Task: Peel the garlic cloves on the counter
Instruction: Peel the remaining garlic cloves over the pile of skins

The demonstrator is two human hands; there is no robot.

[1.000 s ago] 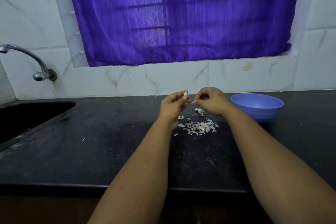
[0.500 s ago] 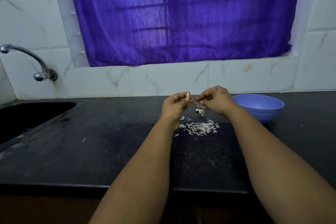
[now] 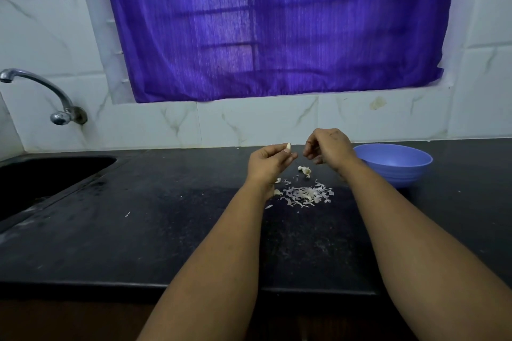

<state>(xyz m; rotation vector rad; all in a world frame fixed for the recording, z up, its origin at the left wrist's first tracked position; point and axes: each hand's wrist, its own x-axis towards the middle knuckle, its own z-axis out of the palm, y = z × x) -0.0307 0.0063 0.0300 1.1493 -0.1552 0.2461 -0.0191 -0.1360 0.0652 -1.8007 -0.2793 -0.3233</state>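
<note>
Holding a garlic clove (image 3: 288, 146) pinched in my left hand (image 3: 268, 164), I have my right hand (image 3: 328, 147) curled just beside it; whether it grips peel I cannot tell. Skins (image 3: 306, 194) heaped at six o'clock suggest several are done. Another clove (image 3: 304, 169) waits on the counter (image 3: 166, 224); the bowl (image 3: 394, 165) sits at three o'clock.

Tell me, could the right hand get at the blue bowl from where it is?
Probably yes: the right hand hangs just beside the blue bowl, nothing lies between them, and the bowl's mouth faces up.
</note>
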